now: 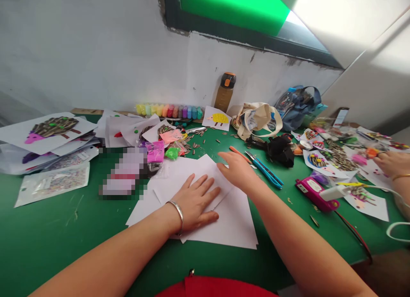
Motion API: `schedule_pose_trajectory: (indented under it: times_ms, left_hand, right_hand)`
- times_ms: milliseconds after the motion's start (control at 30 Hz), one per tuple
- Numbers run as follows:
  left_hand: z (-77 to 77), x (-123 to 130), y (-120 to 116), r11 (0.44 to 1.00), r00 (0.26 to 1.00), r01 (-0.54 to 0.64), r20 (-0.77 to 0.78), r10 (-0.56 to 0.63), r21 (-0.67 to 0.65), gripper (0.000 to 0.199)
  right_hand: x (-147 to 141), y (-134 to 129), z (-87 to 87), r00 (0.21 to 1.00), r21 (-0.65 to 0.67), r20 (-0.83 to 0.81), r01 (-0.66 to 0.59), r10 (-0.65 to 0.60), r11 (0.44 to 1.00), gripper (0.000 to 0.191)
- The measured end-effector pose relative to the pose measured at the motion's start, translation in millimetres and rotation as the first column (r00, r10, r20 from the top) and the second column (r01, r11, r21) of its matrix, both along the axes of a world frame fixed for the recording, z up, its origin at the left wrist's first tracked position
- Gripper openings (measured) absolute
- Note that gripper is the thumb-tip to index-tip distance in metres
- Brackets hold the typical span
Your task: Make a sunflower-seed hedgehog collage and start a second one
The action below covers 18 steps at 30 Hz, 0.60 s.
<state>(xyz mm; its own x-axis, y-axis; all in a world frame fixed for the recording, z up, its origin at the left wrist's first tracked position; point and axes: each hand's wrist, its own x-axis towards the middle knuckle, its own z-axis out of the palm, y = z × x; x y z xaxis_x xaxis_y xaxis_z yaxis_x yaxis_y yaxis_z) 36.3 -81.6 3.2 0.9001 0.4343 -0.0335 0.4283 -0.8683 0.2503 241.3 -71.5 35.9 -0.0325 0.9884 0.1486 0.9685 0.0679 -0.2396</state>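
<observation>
Several sheets of white paper (237, 224) lie overlapping on the green table in front of me. My left hand (197, 203), with a silver bangle at the wrist, rests palm down on them, its fingers spread. My right hand (235, 169) is over the upper right part of the sheets, fingers extended to the left and thumb apart; nothing shows in it. Just right of that hand lie a blue utility knife (267, 173) and an orange tool (239, 154), partly hidden by the hand.
Finished hedgehog pictures (57, 128) are stacked at the left. Coloured clay packs (169, 111) and a bottle (224, 92) stand by the wall. A magenta device (315, 194) lies right, near another person's hand (392, 162). Sunflower seeds are scattered about.
</observation>
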Motion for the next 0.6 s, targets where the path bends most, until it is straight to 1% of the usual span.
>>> schedule_pose_trajectory:
  times_ms: [100,200,300,400,533,600]
  left_hand:
    - [3.8,-1.9,-0.1,1.0,1.0,0.022,0.01,-0.022,0.015,0.066]
    - [11.1,-4.2,-0.2,0.999,0.999,0.034,0.034,-0.034,0.017,0.063]
    - [16.9,-5.9,-0.4,0.998,0.996,0.062,0.064,-0.063,0.016,0.058]
    - [15.7,-6.7,-1.0,0.994,0.989,0.101,0.106,-0.104,0.038,0.057]
    - [10.8,-8.1,-4.5,0.982,0.949,0.116,0.274,-0.154,0.149,0.064]
    - [12.0,-9.4,-6.4,0.974,0.924,0.099,0.344,-0.165,0.203,0.06]
  right_hand:
    - [-25.7,18.7,-2.4,0.999,-0.061,0.034,0.032,-0.03,0.998,0.043]
    - [-35.9,32.5,-7.6,0.998,-0.111,0.052,0.051,-0.045,0.993,0.051]
    - [-33.6,40.2,-13.7,0.999,-0.122,0.043,0.034,-0.029,0.992,0.048]
    - [-24.6,41.6,-18.8,1.0,-0.131,0.021,0.012,-0.01,0.991,0.038]
    - [-10.8,35.7,-22.5,1.0,-0.141,-0.005,0.03,-0.031,0.99,0.03]
    - [-5.7,31.4,-23.6,0.998,-0.14,-0.008,0.057,-0.059,0.988,0.029]
